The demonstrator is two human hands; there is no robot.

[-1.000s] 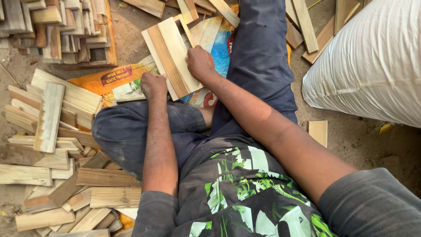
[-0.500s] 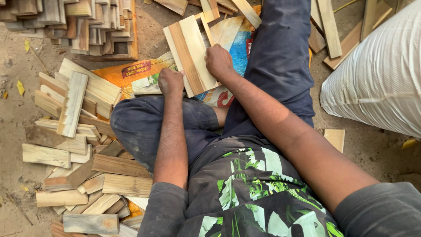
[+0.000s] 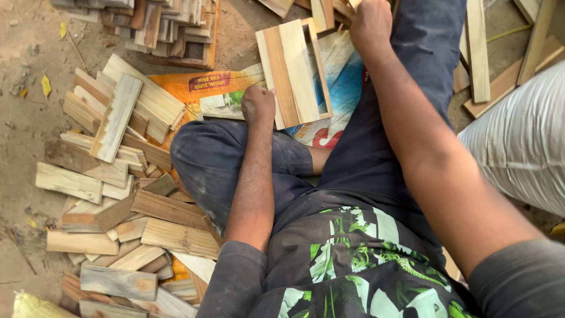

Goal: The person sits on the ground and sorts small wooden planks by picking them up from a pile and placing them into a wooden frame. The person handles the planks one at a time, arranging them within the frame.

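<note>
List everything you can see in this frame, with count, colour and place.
wood frame: one, pale wood, slatted, on the sheet ahead of the knees
printed sheet: one, orange, white and blue, on the ground under the frame
loose slats: many, pale and brown, heaped at left
stacked slats: many, top left
slats at top right: several, pale, on the ground
white sack: one, right edge
dry leaves: a few, yellow, on the dirt at left
left hand: fist against the frame's left edge
right hand: closed, at the top by the raised knee; what it holds cannot be made out
</note>
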